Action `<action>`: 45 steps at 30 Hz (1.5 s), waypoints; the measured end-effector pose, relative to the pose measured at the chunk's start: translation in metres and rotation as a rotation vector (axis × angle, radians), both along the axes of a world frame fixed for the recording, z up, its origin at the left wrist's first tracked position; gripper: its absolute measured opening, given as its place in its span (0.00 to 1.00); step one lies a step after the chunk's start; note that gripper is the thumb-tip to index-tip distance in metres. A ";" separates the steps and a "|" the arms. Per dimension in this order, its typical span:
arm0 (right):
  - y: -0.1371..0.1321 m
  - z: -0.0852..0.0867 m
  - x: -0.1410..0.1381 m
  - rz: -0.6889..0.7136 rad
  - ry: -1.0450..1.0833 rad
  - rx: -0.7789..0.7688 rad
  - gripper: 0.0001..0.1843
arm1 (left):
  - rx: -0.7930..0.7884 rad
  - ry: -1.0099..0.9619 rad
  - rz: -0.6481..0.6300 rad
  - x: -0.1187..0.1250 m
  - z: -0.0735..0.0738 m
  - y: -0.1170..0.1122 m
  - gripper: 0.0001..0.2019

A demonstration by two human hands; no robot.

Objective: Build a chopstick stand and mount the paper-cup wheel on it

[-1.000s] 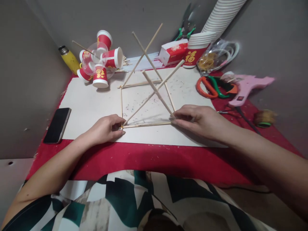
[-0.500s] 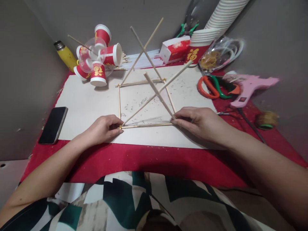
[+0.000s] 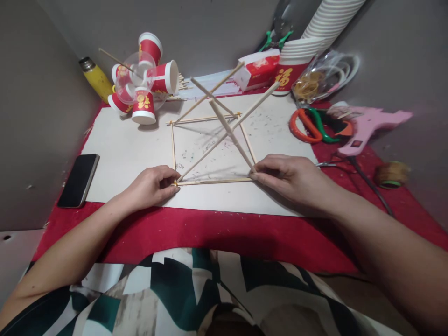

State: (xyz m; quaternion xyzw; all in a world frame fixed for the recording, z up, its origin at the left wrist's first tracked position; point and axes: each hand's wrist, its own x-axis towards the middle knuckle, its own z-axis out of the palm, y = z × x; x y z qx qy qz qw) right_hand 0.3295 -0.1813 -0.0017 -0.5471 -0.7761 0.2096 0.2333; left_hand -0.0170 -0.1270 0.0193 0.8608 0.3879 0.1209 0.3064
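Note:
A frame of thin wooden sticks (image 3: pixel 215 182) lies on a white board (image 3: pixel 122 140), its corners bound with yellow bands. Two crossed sticks (image 3: pixel 229 132) rise from its near side, and another crossed pair (image 3: pixel 209 95) leans up from the far side. My left hand (image 3: pixel 154 186) pinches the near left corner of the stick frame. At the near right corner, my right hand (image 3: pixel 287 179) grips the foot of a crossed stick, thumb and fingers closed; its fingers hide that joint.
Red paper cups around clear discs (image 3: pixel 143 77) stand at back left, near a yellow bottle (image 3: pixel 96 79). A phone (image 3: pixel 77 181) lies left. Along the right are scissors (image 3: pixel 304 127), a pink glue gun (image 3: pixel 371 126), a twine spool (image 3: pixel 391 175) and stacked paper cups (image 3: pixel 294 65).
The far crossed pair has tilted lower, its tips dropping toward the board. Both hands stay at the near corners, and the near crossed pair has hardly moved.

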 end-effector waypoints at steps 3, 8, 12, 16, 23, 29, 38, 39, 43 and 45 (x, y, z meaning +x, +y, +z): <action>0.000 -0.001 0.000 0.001 -0.010 0.009 0.11 | 0.014 -0.003 0.004 0.000 -0.001 0.000 0.10; 0.001 -0.002 0.000 0.017 -0.016 0.011 0.14 | 0.004 0.000 -0.001 -0.001 0.008 0.003 0.12; 0.003 -0.002 -0.001 0.018 -0.023 -0.010 0.15 | 0.127 -0.045 0.108 -0.002 0.026 0.010 0.15; 0.004 0.001 -0.003 0.024 -0.040 -0.011 0.15 | 0.296 -0.106 0.140 0.012 0.044 0.029 0.17; 0.006 0.001 -0.006 0.027 -0.087 0.030 0.14 | 0.397 -0.343 0.091 0.076 0.033 0.101 0.22; 0.008 0.003 -0.006 0.049 -0.105 0.075 0.15 | 0.212 -0.747 0.173 0.115 0.016 0.159 0.21; 0.008 -0.001 -0.001 0.104 -0.137 0.126 0.15 | 0.009 -0.896 0.234 0.133 0.020 0.190 0.17; 0.008 -0.001 -0.001 0.106 -0.144 0.122 0.15 | 0.000 -0.899 0.234 0.134 0.019 0.190 0.16; 0.007 -0.001 0.001 0.105 -0.148 0.087 0.15 | -0.014 -0.895 0.219 0.135 0.014 0.187 0.13; 0.007 -0.001 0.001 0.102 -0.140 0.076 0.15 | -0.003 -0.901 0.204 0.135 0.014 0.187 0.13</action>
